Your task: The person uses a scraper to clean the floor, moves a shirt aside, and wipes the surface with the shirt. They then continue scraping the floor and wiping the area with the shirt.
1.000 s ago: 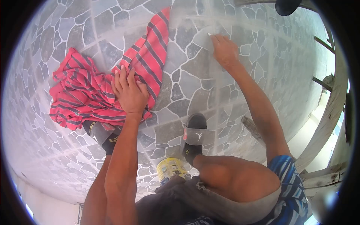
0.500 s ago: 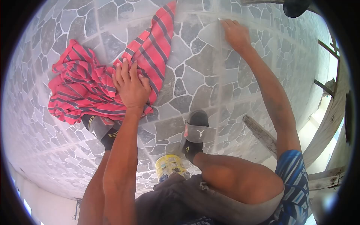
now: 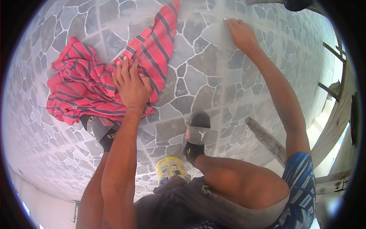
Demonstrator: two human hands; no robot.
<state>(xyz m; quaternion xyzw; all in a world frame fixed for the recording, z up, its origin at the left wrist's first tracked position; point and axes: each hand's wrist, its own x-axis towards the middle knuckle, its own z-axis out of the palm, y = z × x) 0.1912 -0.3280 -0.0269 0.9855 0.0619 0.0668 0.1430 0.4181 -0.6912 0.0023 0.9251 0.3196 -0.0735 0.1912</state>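
A red cloth with dark stripes [image 3: 84, 86], crumpled at left and stretched into a point toward the top, lies on the stone-patterned tile floor [image 3: 194, 61]. My left hand [image 3: 131, 86] rests on it, palm down, with its fingers laid out and slightly apart. Farther out on the right, my right hand [image 3: 242, 35] is down at a pale grout line between tiles. Its fingers are bent together, and a tiny whitish edge shows at their tips. Whatever they pinch is too small to make out.
My feet are in dark slides [image 3: 200, 131]; the cloth touches the left one. A yellow bucket [image 3: 171, 168] stands beneath me between my legs. A wooden plank [image 3: 265, 137] slants at right, near weathered timber [image 3: 333, 126]. Something dark and rounded [image 3: 297, 4] is at the top right.
My right hand has shifted very slightly right along the floor. The left hand stays on the cloth; the whole view has drifted a little.
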